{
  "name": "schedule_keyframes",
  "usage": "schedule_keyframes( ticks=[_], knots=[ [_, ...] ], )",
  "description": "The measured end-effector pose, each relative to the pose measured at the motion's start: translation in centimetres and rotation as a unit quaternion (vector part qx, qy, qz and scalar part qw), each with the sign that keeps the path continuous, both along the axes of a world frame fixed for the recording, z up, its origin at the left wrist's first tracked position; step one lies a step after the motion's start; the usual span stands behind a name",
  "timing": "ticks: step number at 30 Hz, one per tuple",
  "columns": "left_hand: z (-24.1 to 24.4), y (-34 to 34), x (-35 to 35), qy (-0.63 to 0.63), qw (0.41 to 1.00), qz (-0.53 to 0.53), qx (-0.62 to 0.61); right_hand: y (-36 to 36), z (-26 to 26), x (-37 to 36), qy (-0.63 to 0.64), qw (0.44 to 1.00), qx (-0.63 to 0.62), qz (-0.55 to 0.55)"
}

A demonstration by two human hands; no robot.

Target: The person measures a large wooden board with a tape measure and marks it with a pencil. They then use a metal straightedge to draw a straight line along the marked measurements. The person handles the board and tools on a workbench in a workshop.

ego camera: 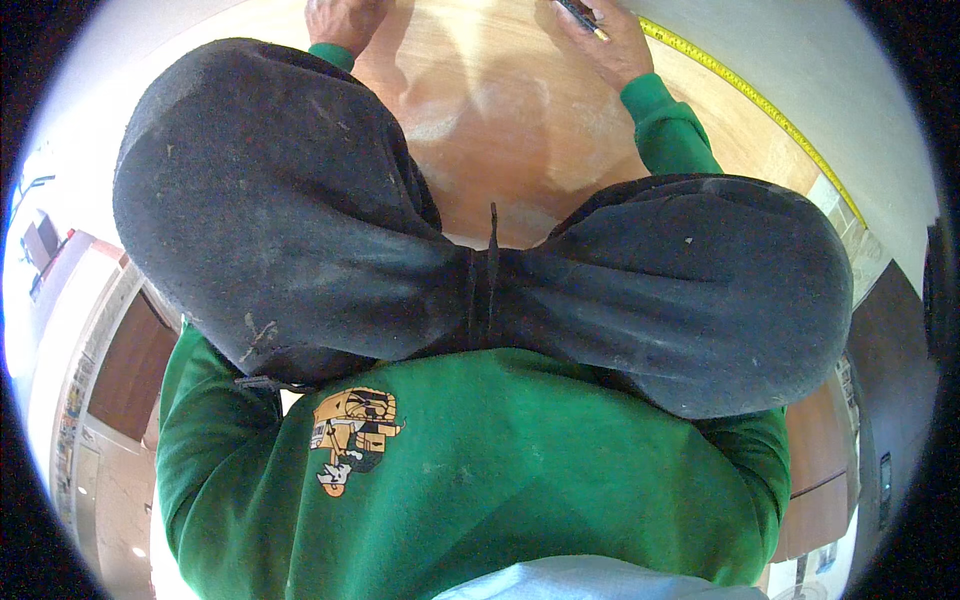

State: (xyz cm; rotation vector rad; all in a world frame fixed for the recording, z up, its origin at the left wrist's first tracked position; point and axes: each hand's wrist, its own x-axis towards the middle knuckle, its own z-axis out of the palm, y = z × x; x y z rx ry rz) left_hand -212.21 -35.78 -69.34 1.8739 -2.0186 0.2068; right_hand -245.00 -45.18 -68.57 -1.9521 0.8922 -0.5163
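Note:
At the top edge, my left hand (pixel 343 24) rests over a pale wooden board (pixel 495 142); its fingers run out of the picture, so what they touch is hidden. My right hand (pixel 611 45) holds a dark pencil (pixel 581 16) with a light-coloured end towards me, its other end cut off by the frame. Close to the right hand, the yellow blade of a tape measure (pixel 739 86) lies extended along the board's right side. The tape's case is not visible.
My bent knees in dark, dusty trousers (pixel 285 202) cover much of the view, above my green sweatshirt (pixel 525 465). A pale wall (pixel 840 97) rises just beyond the tape. Brown cabinet panels (pixel 131 360) stand at the left, with more brown furniture (pixel 817 487) at the lower right.

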Motion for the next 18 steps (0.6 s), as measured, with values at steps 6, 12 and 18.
schedule_keyframes(
  ticks=[6,12,18],
  knots=[
    [0.03,-0.01,-0.15,0.0,1.0,-0.001,-0.009,0.06,-0.38,-0.03,0.004,1.0,-0.015,0.003],
    [0.2,-0.08,-0.22,-0.002,1.0,-0.002,-0.01,0.12,-0.32,0.03,0.003,1.0,-0.012,-0.008],
    [0.13,-0.12,-0.11,0.003,1.0,-0.014,-0.014,0.13,-0.19,-0.08,0.021,1.0,-0.019,-0.002]
  ],
)
